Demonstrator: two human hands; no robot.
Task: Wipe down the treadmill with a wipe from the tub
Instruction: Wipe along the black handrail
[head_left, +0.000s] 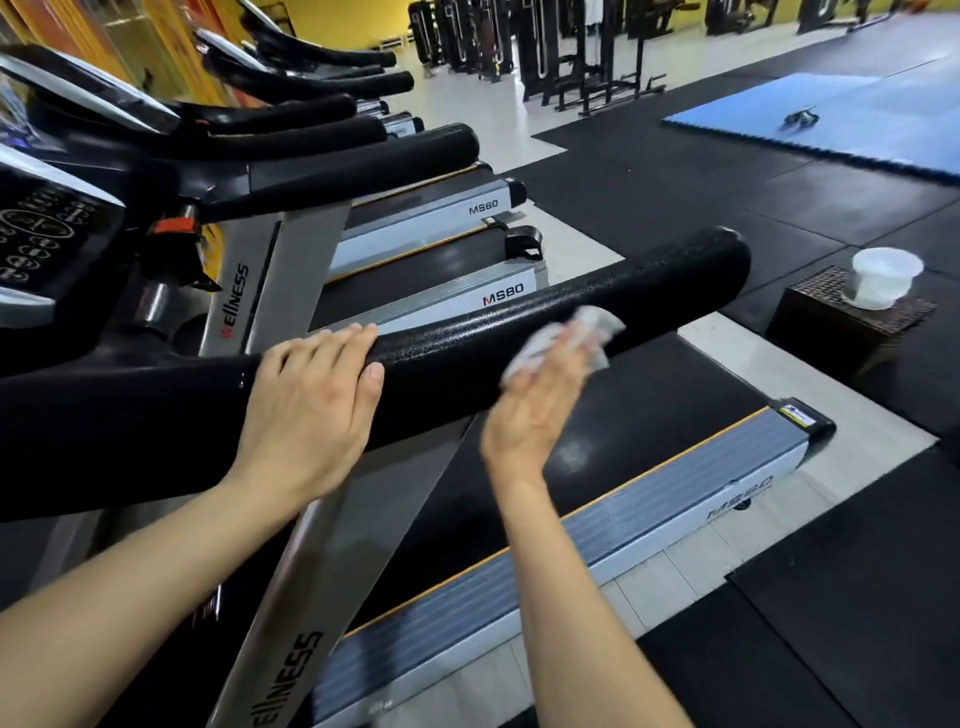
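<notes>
Gym floor, treadmill row. Right hand presses crumpled white wipe flat-fingered on padded black handrail; left hand grips rail. Translucent plastic tub at two o'clock. Wiping underway; belt, console seemingly remain.

Black rubber floor, blue mat, yellow wall, distant weight racks.
</notes>
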